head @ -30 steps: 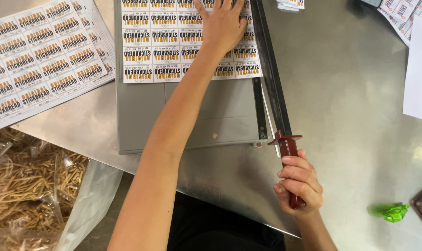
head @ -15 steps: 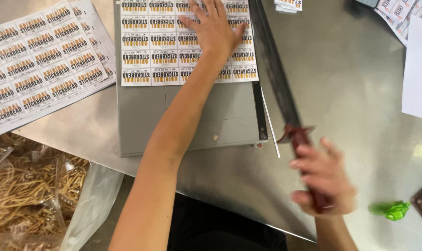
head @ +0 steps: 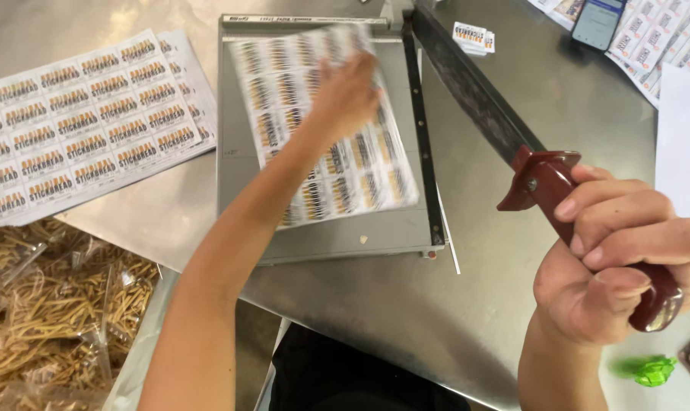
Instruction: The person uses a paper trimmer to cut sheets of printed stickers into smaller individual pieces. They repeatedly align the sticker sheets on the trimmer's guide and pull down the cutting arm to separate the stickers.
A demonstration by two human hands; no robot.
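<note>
Cutter (head: pixel 322 236) sits on the steel table (head: pixel 436 320); I see its blade (head: pixel 474 99) now lifted, my right hand (head: pixel 615 259) fisted round the red handle (head: pixel 581 228). Left hand (head: pixel 345 99), fingers flat, has pulled the label sheet (head: pixel 345 175) askew on the board, so that cut looks finished.

Raised blade (head: pixel 474 95) bars right side — steel table (head: pixel 406 320) open.

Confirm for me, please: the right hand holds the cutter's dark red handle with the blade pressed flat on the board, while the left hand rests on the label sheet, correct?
Not quite. The head view shows the blade raised off the grey cutter board, not pressed flat. The rest holds: the right hand has its grip around the dark red handle, and the left hand rests on the label sheet.
</note>
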